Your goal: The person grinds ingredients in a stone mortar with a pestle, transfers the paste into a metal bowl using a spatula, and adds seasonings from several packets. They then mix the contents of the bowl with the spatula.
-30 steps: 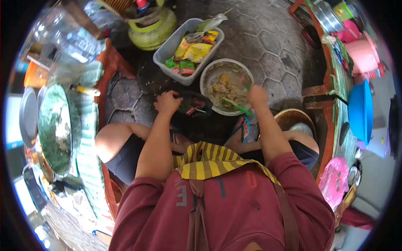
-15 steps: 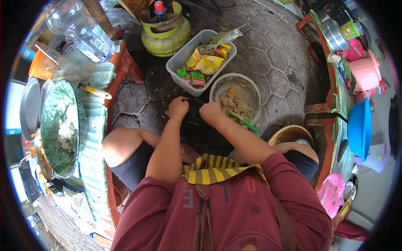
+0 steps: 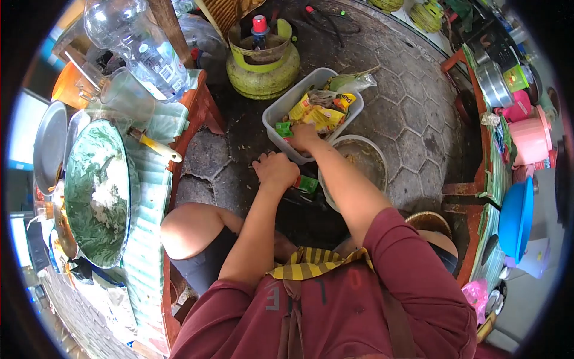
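My left hand (image 3: 278, 172) is curled at the edge of a dark plastic bag (image 3: 308, 206) between my knees, its fingers bent around the dark plastic. Beside it, on the bag, lies a green packet (image 3: 307, 183). My right hand (image 3: 304, 139) reaches into a clear plastic box (image 3: 273, 113), fingertips down on a second small green packet (image 3: 283, 128); the fingers are partly hidden. Yellow packets (image 3: 321, 116) lie in the box beyond that hand. Partly under my right forearm stands a bowl (image 3: 372, 161) with some food in it.
A green gas cylinder (image 3: 263, 75) stands behind the box. At left, a table holds a green marbled tray (image 3: 89, 221) with white stuff, a yellow-handled utensil (image 3: 156, 146) and a large clear bottle (image 3: 146, 63). At right are a blue basin (image 3: 515, 218) and a pink container (image 3: 529, 140).
My right hand has moved from the dark bag into the plastic box. One green packet has left the box and lies by my left hand. The view has shifted slightly.
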### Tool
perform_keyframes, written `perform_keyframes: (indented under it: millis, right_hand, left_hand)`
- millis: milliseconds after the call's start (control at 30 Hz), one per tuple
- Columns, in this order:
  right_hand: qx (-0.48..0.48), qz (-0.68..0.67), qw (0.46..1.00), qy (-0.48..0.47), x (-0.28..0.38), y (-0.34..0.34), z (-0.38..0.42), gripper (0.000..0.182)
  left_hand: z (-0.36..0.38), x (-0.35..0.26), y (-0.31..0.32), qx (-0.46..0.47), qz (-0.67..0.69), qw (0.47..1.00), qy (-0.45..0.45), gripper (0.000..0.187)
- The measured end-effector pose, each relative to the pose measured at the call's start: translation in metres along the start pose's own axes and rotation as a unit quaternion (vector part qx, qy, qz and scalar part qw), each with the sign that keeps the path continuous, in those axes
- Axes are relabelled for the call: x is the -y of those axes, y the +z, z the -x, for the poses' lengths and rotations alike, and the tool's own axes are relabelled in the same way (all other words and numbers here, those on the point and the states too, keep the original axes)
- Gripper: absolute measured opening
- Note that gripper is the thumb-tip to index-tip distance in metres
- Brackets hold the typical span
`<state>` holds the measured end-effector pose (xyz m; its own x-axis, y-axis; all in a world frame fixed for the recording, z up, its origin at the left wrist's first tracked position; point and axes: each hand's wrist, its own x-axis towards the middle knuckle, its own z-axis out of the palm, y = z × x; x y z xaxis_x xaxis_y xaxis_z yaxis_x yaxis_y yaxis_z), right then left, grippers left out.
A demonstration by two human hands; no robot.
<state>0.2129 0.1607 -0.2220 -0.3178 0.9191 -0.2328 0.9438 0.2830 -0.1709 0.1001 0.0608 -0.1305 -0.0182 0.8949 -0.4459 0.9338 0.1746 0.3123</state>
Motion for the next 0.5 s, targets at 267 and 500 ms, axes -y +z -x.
perform_keyframes:
  millis: [267, 500]
  right_hand:
    - [-0.114, -0.657, 0.720, 0.192, -0.022, -0.095, 0.054, 0.022]
    - [-0.047, -0.680, 0.724, 0.104, -0.011, -0.136, 0.133, 0.020]
  left_hand:
    - [-0.003, -0.008, -0.028, -0.233, 0.368, 0.894, 0.107, 0.033]
    - [0.017, -0.026, -0.037, 0.019, 0.657, 0.743, 0.124, 0.018]
